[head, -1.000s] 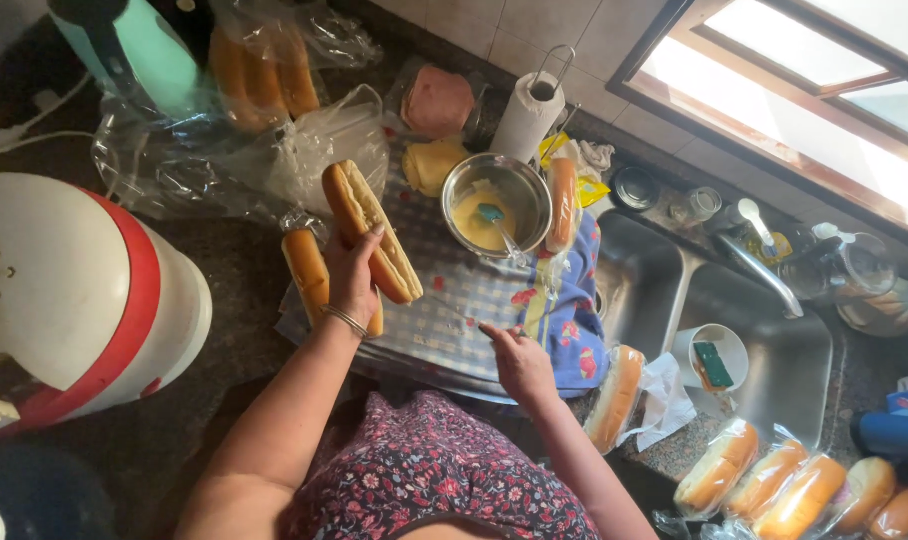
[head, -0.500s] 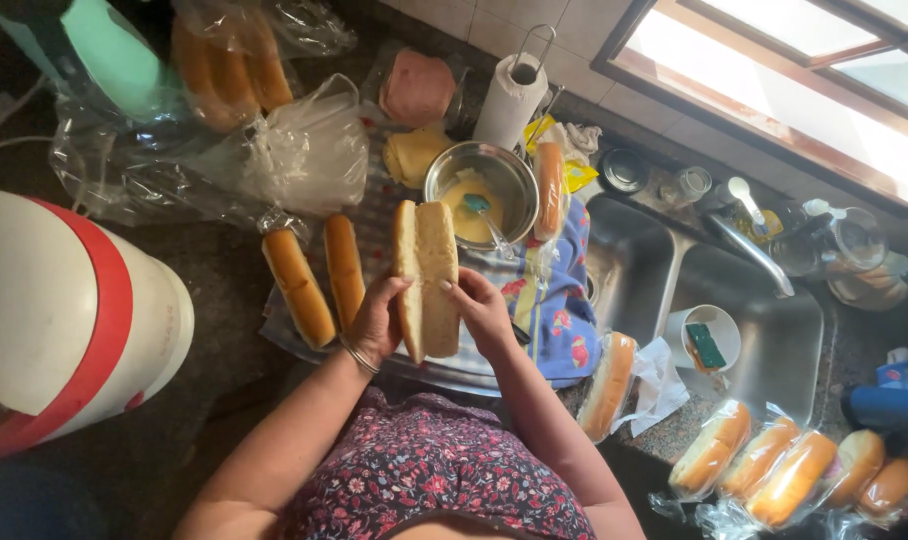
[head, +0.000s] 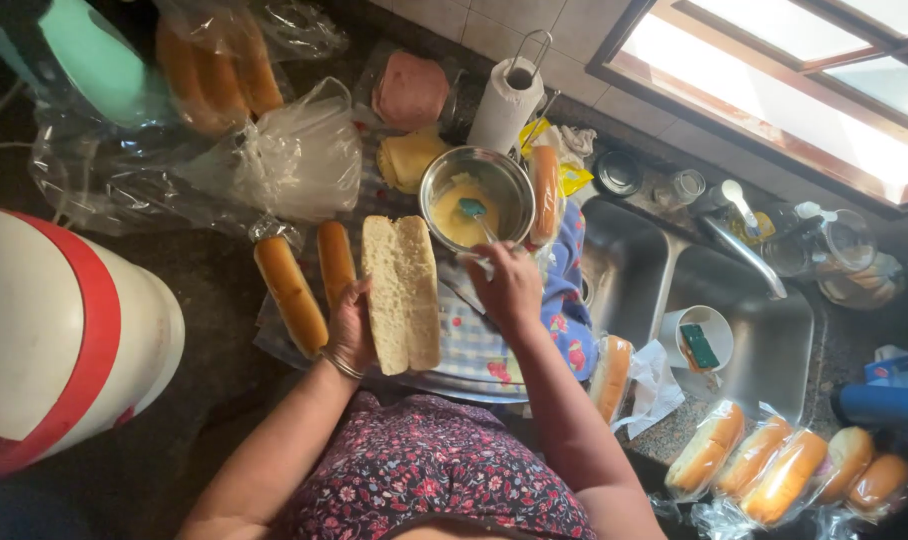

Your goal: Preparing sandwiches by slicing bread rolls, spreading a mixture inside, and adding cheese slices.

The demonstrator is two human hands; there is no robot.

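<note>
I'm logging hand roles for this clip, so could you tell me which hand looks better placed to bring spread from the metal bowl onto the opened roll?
Probably the right hand: it grips the spatula reaching into the metal bowl. The left hand is busy holding the opened roll, cut side up.

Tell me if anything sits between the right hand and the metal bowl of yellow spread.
Nothing visible does. The right hand is right at the near rim of the metal bowl, holding the handle of the teal spatula that rests in the yellow spread. The opened bun in the left hand lies off to the side.
</note>
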